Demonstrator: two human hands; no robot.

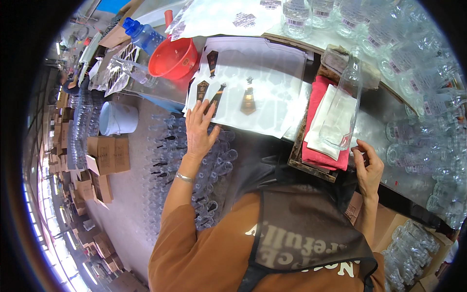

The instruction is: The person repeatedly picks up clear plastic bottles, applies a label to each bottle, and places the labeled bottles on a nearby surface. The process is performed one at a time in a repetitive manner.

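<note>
My left hand (199, 129) lies with fingers stretched on a white sheet (272, 68) of dark tie-shaped labels. Its fingertips are at the lower edges of two dark labels (217, 100). A third gold-and-black label (248, 101) sits farther right on the sheet. To the right, a clear glass bottle (344, 107) rests on a folded white cloth (318, 129) over a red cloth (316, 153), its neck pointing away from me. My right hand (368, 168) is beside the bottle's base, thumb and index finger drawn together; whether they pinch something small there is hidden.
Several clear bottles (408, 63) crowd the right side of the table. A red basin (175, 58) and a blue-capped bottle (143, 35) stand at the far left. Rows of glass bottles (170, 155) fill the floor below, near a white bucket (118, 118) and cardboard boxes (109, 155).
</note>
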